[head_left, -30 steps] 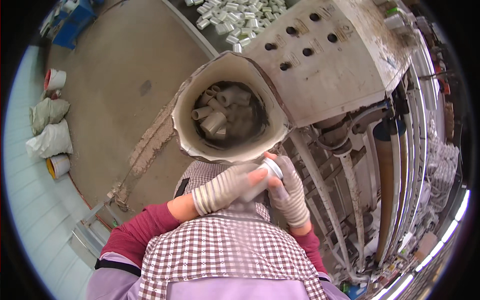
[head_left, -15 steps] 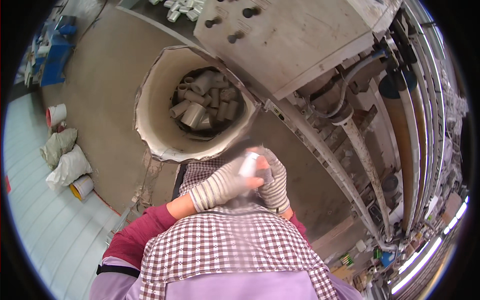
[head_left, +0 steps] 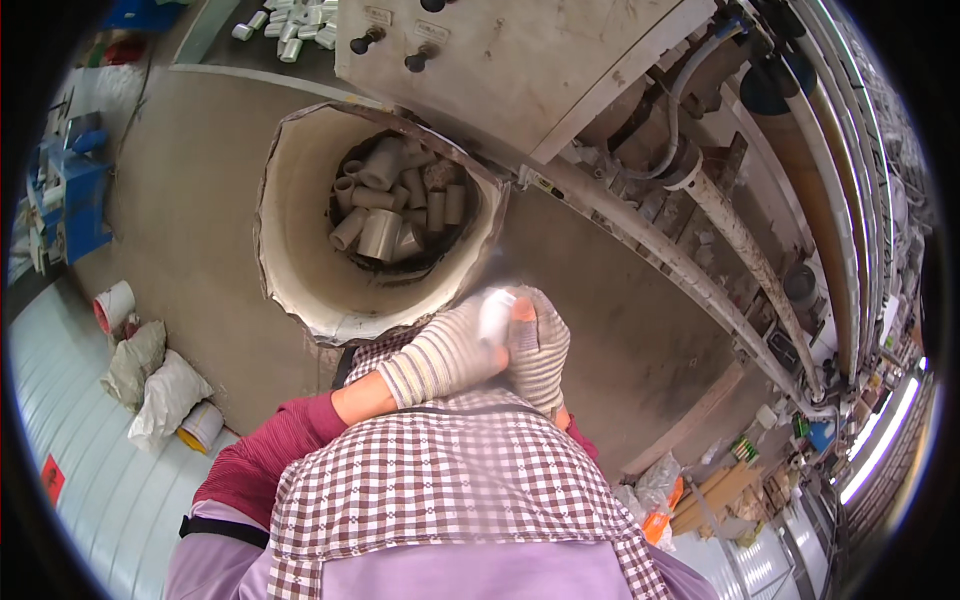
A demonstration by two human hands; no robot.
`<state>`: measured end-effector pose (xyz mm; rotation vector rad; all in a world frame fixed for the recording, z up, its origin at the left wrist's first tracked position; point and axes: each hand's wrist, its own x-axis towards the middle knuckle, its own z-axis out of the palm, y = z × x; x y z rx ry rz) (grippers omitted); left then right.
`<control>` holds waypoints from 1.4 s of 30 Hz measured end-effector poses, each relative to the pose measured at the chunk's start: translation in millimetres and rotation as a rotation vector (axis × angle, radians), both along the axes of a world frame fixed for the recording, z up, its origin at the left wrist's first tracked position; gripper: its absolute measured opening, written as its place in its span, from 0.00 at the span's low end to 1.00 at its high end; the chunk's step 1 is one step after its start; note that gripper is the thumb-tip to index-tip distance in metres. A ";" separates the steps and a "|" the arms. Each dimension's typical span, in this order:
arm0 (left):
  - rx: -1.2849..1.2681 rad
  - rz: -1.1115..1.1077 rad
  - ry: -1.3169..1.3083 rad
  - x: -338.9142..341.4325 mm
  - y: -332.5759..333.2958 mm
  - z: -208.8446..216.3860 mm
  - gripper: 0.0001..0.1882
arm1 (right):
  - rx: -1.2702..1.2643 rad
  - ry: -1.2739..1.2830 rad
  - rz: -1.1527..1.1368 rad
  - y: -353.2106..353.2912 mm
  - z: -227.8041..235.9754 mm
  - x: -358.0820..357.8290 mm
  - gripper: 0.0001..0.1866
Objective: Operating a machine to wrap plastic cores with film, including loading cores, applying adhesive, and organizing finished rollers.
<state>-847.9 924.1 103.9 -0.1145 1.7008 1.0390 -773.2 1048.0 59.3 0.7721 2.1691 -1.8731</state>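
My left hand (head_left: 452, 348) and my right hand (head_left: 540, 350), both in striped knit gloves with bare fingertips, are together just in front of my checked apron (head_left: 440, 480). Between them is a small white roll (head_left: 494, 314), slightly blurred. The left hand's fingers close around it from the left, and the right thumb presses against its right side. Its lower end is hidden by the fingers. Just beyond my hands stands a large round bin (head_left: 285, 230) with a ragged rim. Several grey cardboard tubes (head_left: 378, 232) lie jumbled at its bottom.
A dirty metal cabinet (head_left: 500, 75) with black knobs stands beyond the bin. Behind it at the far left is a tray of small shiny rolls (head_left: 290, 30). A long metal rail (head_left: 660, 270) and pipes run along the right. White sacks (head_left: 170, 400) and buckets line the left wall.
The view has shifted a little, so bin and cabinet appear further left. My hands stay together around the white roll, with the right fingers folded closer against it.
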 end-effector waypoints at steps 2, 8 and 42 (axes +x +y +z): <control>0.023 -0.038 0.050 3.5 -2.8 -4.6 0.26 | -0.093 -0.025 -0.084 -4.7 -4.3 6.5 0.16; 0.179 -0.069 0.504 6.7 -19.6 -26.2 0.36 | -0.220 0.243 0.071 19.7 -1.7 -16.4 0.26; 0.571 0.979 0.316 -215.7 65.4 -61.8 0.29 | 1.253 0.195 0.431 84.2 128.7 -471.1 0.17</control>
